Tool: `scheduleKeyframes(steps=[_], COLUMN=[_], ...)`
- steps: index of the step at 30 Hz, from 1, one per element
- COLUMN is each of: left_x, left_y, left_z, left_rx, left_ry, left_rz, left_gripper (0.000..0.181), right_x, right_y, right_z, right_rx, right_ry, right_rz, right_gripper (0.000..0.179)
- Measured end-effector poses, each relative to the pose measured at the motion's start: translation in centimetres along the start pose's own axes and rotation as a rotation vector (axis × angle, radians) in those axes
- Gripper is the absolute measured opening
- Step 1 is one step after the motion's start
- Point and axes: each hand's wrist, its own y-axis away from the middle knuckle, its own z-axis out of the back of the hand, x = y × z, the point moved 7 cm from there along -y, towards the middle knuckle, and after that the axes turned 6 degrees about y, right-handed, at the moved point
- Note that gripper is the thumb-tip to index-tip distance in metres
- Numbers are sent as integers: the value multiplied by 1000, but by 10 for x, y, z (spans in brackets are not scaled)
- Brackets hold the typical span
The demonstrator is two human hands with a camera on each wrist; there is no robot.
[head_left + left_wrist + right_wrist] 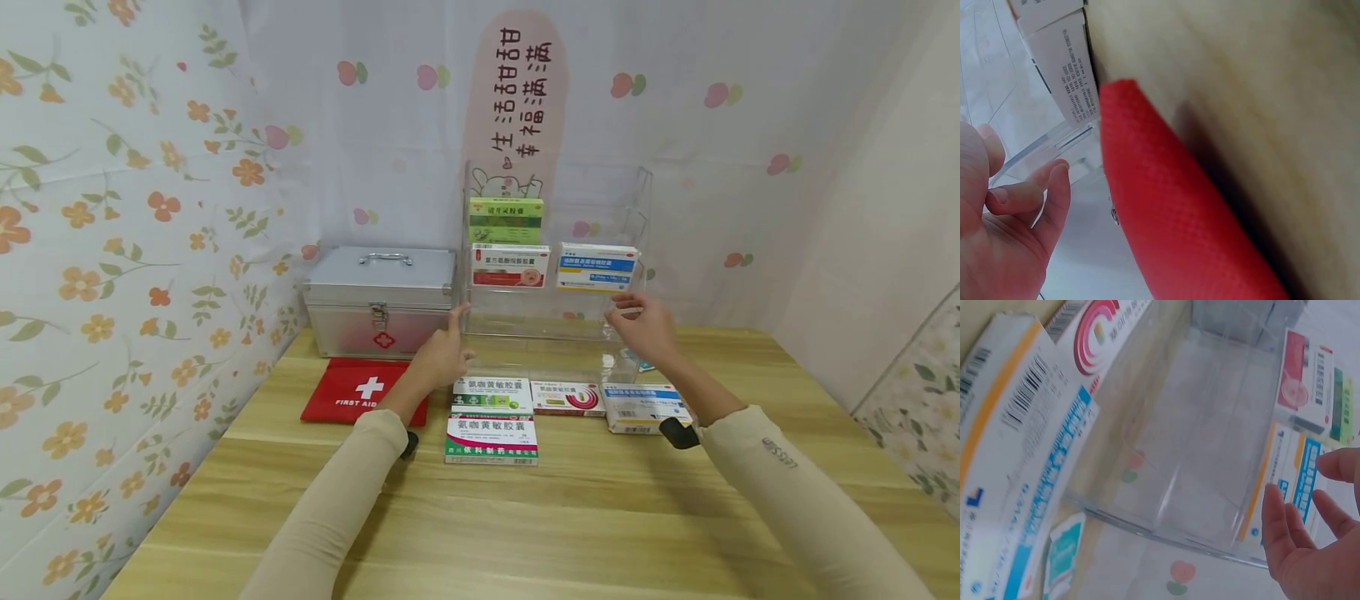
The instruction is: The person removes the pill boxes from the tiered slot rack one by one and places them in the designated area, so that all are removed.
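A clear tiered display rack [525,327] stands at the back of the table. On its tiers are a green medicine box [506,221], a red-and-white medicine box [510,267] and a blue-and-white medicine box [597,267]. My left hand [441,354] is at the rack's left side, index finger extended along its edge; the left wrist view shows its other fingers loosely bent by the clear plastic. At the right side, my right hand [647,327] has its fingers apart and slightly bent, just below the blue-and-white box. Neither hand holds a box.
Before the rack lie several medicine boxes, including a pink-and-green one [491,440], a white one with red rings [567,398] and another blue-and-white one [647,408]. A silver first aid case [352,321] and a red first aid pouch [322,396] are at left.
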Motion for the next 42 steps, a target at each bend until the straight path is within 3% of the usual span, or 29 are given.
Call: scheduleKeyframes(steps=[9,21,30,35,39,42], left_x=[1,-3,0,-2,-4,-6], left_y=[-2,-4,-3,-3,-2,-1], left_z=[-4,-5,-4,-3,3,10], left_rx=[14,24,30,23,-10,-47], left_ry=[24,31,6,-89,-221,-269], left_rz=[8,22,10,-18,-31,-35], left_gripper=[91,92,92,91,89,88], right_x=[9,24,18,18,22,26], right_y=[-17,-41,-61,-67,-71,-74], right_z=[12,28,30,28,23,21], right_rx=[-21,-49,46,109,163,182], right_ry=[70,186,291,357,410,405], right_rz=[57,109,67,69,101,105], right_gripper=[46,41,40,41,42,42])
